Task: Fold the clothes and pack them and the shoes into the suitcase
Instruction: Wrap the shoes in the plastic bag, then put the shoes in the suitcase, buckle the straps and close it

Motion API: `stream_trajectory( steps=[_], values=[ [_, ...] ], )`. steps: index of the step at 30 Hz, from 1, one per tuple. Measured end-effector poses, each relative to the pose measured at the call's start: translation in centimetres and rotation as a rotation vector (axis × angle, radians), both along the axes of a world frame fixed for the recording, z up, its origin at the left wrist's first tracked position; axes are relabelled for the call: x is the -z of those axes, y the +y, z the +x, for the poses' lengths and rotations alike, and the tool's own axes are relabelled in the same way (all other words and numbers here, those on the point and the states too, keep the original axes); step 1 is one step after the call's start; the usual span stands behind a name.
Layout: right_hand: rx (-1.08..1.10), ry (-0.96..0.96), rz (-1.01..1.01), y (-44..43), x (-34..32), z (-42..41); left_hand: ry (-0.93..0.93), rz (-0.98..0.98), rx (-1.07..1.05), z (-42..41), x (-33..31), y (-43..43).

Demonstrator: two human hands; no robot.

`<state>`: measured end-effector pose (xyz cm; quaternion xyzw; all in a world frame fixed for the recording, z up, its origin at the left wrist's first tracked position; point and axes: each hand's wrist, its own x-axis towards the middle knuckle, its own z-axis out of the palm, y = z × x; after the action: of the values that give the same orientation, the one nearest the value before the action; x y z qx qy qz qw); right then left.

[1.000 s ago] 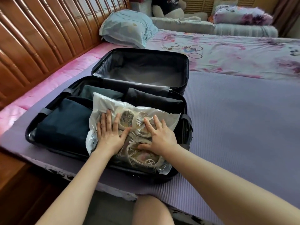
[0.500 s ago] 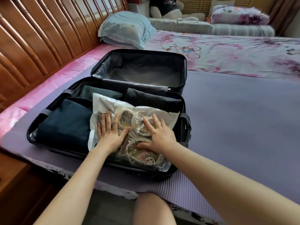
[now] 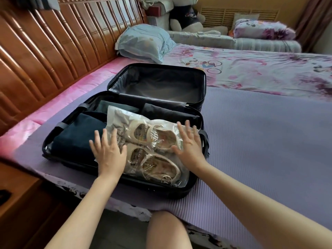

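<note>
Surface: purple bed mat (image 3: 251, 141), open suitcase (image 3: 161, 189).
Hands: left hand (image 3: 109, 153), right hand (image 3: 190, 144) splayed flat, grasping nothing, flanking bagged shoes (image 3: 152, 146).
Risk: springy bag may bulge, blocking the lid (image 3: 158, 85).

The bed (image 3: 280, 177) fills most of the room, backed along its left side by a slatted wooden headboard (image 3: 53, 51). A ribbed purple mat (image 3: 260, 141) covers the near part of it, and a strip of pink sheet (image 3: 86, 87) shows between the mat and the headboard. Past the mat's far edge lies a floral sheet (image 3: 260, 71) in pink and purple. The black suitcase (image 3: 152, 189) lies open on the mat near the front edge, its lid (image 3: 204, 87) flat on the mat on the far side. A pale blue pillow (image 3: 143, 42) rests by the headboard. At the far end lie a grey rolled quilt (image 3: 201, 39) and a folded floral one (image 3: 264, 29).
</note>
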<state>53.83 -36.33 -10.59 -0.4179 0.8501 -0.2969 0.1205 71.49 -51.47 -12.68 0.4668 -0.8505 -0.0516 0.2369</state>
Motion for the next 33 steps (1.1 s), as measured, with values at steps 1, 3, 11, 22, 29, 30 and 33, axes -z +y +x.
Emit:
stream_trajectory(
  steps=[1, 3, 11, 22, 29, 30, 33],
  values=[
    [0.09, -0.018, -0.004, 0.6, 0.1, -0.1, 0.008, -0.036, -0.035, 0.8, 0.2, 0.3],
    [0.211, -0.086, 0.024, 1.8, 0.4, -0.4, -0.059, 0.007, -0.062, 2.1, 0.4, 0.4],
    [0.121, -0.186, 0.075, 3.7, 2.3, 0.1, -0.358, 0.28, -0.022, 1.8, 0.1, -0.9],
    [0.341, -0.664, -0.011, 4.1, 3.0, -1.2, 0.589, 0.777, -0.451, 4.6, -0.2, 0.4],
    [0.305, -0.733, -0.141, 4.9, 2.5, -1.7, 0.64, 0.714, -0.529, 3.4, -1.6, 0.9],
    [0.295, -0.728, -0.158, 5.1, 2.1, -2.0, 0.659, 0.712, -0.525, 3.1, -2.0, 1.3],
    [0.273, -0.709, -0.182, 6.6, 0.8, -3.6, 0.711, 0.729, -0.53, 1.8, -3.0, 3.3]
  ],
)
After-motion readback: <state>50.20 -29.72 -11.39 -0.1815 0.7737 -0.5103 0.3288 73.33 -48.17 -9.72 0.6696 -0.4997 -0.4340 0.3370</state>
